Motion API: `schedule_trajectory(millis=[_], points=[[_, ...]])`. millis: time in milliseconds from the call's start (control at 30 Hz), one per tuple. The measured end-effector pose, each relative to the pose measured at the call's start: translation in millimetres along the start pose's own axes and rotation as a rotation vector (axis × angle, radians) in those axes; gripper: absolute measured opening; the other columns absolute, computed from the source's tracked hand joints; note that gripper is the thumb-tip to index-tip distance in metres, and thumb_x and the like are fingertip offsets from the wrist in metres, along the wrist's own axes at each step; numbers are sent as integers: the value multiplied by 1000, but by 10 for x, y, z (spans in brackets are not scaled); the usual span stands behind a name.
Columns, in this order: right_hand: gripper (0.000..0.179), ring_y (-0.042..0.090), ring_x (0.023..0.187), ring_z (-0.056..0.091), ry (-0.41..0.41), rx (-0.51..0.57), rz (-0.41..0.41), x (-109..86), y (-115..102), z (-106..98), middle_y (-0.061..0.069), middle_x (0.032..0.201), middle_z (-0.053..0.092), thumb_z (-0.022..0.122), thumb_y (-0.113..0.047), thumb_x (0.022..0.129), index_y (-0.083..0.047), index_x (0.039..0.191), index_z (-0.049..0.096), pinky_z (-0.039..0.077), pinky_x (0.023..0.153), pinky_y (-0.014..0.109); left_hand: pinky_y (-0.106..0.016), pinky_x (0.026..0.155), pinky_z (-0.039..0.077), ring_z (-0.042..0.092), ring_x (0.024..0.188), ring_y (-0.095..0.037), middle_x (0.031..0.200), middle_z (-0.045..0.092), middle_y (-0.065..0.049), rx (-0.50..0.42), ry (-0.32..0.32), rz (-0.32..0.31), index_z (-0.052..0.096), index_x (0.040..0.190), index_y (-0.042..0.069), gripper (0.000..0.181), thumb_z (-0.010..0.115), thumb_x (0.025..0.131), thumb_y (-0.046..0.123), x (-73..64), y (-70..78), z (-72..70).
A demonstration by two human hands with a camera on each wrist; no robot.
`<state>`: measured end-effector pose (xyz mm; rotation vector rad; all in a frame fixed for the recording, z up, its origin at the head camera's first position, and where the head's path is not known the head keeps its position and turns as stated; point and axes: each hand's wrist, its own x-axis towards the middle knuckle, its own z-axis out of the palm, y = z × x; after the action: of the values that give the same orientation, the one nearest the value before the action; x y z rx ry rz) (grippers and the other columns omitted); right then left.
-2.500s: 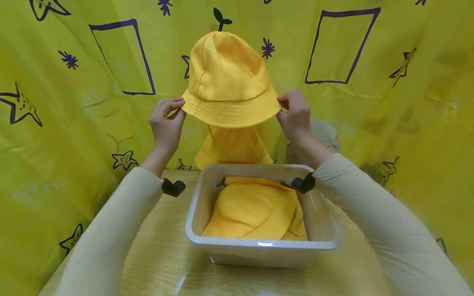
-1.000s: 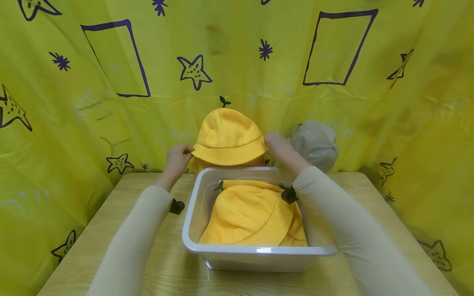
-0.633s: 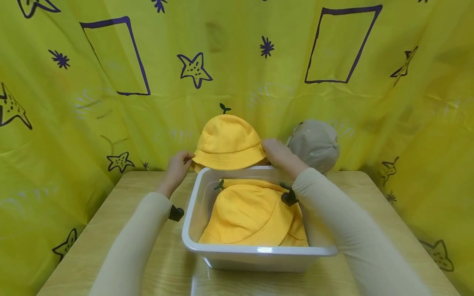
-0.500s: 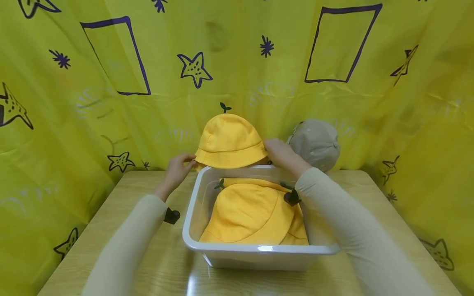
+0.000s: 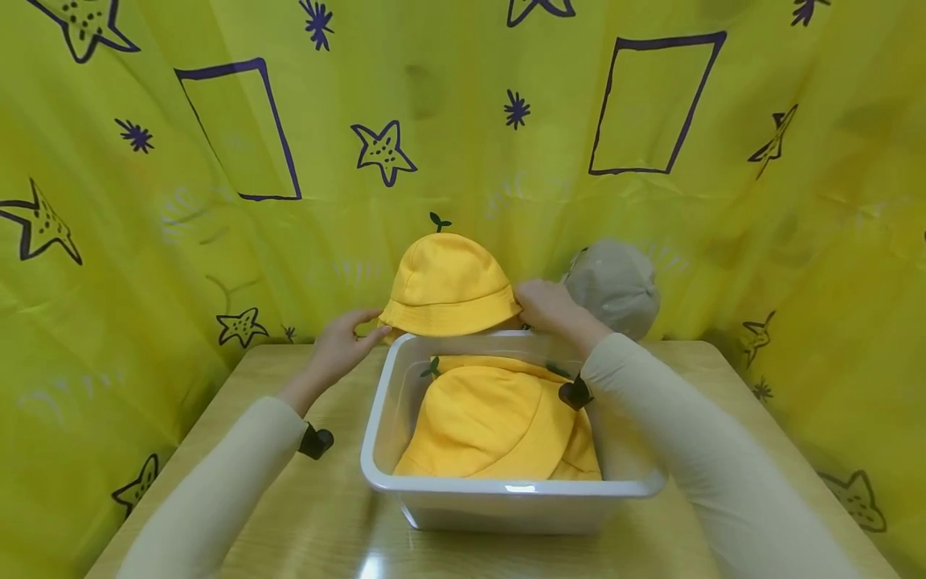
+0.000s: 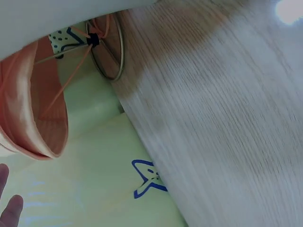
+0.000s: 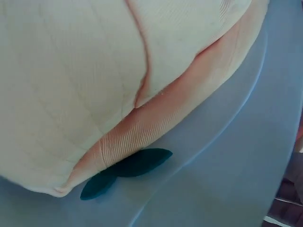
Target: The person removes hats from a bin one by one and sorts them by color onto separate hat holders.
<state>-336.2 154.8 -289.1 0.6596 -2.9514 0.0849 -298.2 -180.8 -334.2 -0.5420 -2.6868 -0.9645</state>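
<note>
In the head view a yellow bucket hat (image 5: 448,277) with a green sprout on top sits upright behind the bin, over another yellow brim. My right hand (image 5: 546,304) pinches the right end of its brim, fingers curled. On the other side my left hand (image 5: 340,350) is spread at the brim's left end, thumb and fingers apart. The left wrist view has two fingertips (image 6: 12,208) short of the hat's edge, with a cord and a wire ring (image 6: 122,47) beside it. More yellow hats (image 5: 485,418) lie folded inside the white bin (image 5: 521,486).
A beige cap (image 5: 615,285) stands at the back right, close to my right hand. The wooden table (image 5: 304,498) ends at a yellow curtain (image 5: 463,96) printed with stars. In the right wrist view, a green sprout leaf (image 7: 142,162) pokes out against the bin wall (image 7: 227,165).
Both hands have lowered the yellow bucket hat from high above the bin to behind it. My left hand has since loosened and spread from the brim; my right has stayed at its end.
</note>
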Motion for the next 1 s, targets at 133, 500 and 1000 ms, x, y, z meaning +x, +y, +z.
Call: schedule_trajectory(millis=[133,500,1000], points=[[11,25,69,57,-28,14,9,-29,-14,-34,9,78,61,61,-10,86,-10,77,55,45,55,37,-54,103,38,45,127,-36,137,51,-17,6,-43,6,49,136,5,61,56,92,48,-87,55,-16],[22,27,88,63,-86,5,-38,-133,-84,-205,11,103,66,65,-24,89,-8,104,63,52,69,44,-58,107,30,36,133,-39,147,39,-17,74,-147,55,36,146,7,71,59,90,46,-295,221,-93],[35,23,88,65,-80,87,-201,-325,-232,-287,7,99,69,71,-30,85,-7,111,64,54,70,38,-61,108,26,29,137,-41,153,27,-16,207,-204,235,25,150,10,98,68,76,59,-655,557,-168]])
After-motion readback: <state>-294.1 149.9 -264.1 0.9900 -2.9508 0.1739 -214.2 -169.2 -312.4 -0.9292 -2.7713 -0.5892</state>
